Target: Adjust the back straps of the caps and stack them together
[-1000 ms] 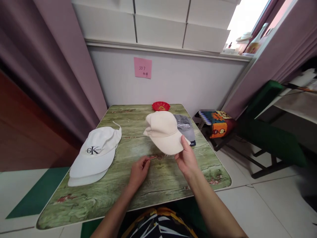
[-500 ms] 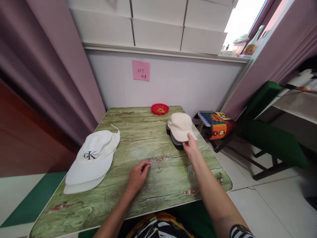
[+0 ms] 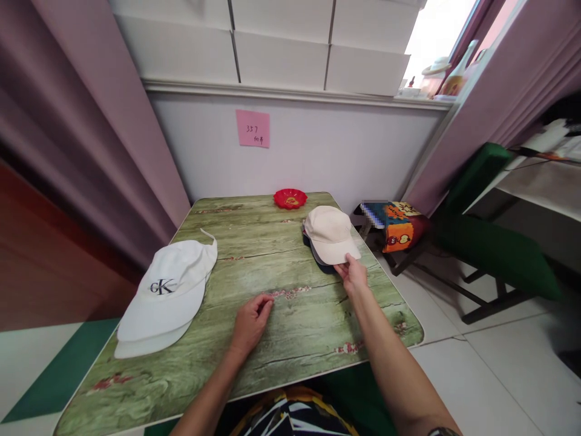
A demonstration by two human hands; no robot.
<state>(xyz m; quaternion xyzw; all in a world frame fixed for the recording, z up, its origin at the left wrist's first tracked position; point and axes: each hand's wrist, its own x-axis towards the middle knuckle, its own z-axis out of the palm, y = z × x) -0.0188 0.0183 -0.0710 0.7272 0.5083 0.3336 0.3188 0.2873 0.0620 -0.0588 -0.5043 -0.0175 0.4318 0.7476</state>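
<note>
On the right of the table lies a cream cap (image 3: 328, 229), stacked over darker caps (image 3: 323, 264) whose edges show beneath it. My right hand (image 3: 353, 272) pinches the front edge of the cream cap's brim, thumb on top and fingers below. My left hand (image 3: 252, 321) rests on the green wood-patterned table (image 3: 272, 351) near its middle, fingers curled together, and nothing can be seen in it. Two white caps (image 3: 167, 290), one over the other, lie at the left; the upper one bears the letters CK.
A red scalloped dish (image 3: 290, 198) stands at the table's back edge. A pink note (image 3: 253, 128) is stuck on the wall. Right of the table are a stool with a colourful cover (image 3: 397, 233) and a green chair (image 3: 499, 251). Curtains hang on both sides.
The cream cap sits slightly lower on the stack, and my right hand still holds its brim. My left hand has hardly moved. The whole view has shifted a little.
</note>
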